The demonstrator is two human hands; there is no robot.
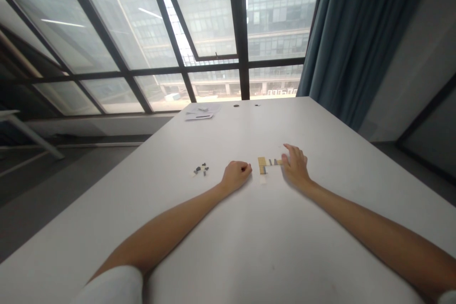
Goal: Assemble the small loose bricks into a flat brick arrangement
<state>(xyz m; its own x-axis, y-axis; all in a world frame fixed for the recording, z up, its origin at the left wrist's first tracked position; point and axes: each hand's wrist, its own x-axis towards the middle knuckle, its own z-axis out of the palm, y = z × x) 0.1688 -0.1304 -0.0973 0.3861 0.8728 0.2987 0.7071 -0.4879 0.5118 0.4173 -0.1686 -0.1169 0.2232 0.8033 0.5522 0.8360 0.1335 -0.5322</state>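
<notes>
My left hand (237, 174) rests on the white table with its fingers curled into a loose fist. Whatever is inside it, if anything, is hidden. To its right lies a flat tan and grey assembly of small toy bricks (261, 164), with a narrow arm running rightward. My right hand (295, 165) is at the far end of that arm, its thumb close to or touching it. The index finger is stretched out and apart from the thumb. Just below the assembly sits a small pale piece (262, 179). Left of my left hand is a loose cluster of small dark and pale pieces (201, 169).
The white table (228, 232) runs forward to the windows. Papers (199, 114) with a dark pen-like item lie at its far left. A dark round object (236, 105) and a small dark item (257, 105) are near the far edge. A blue curtain (342, 47) hangs at right.
</notes>
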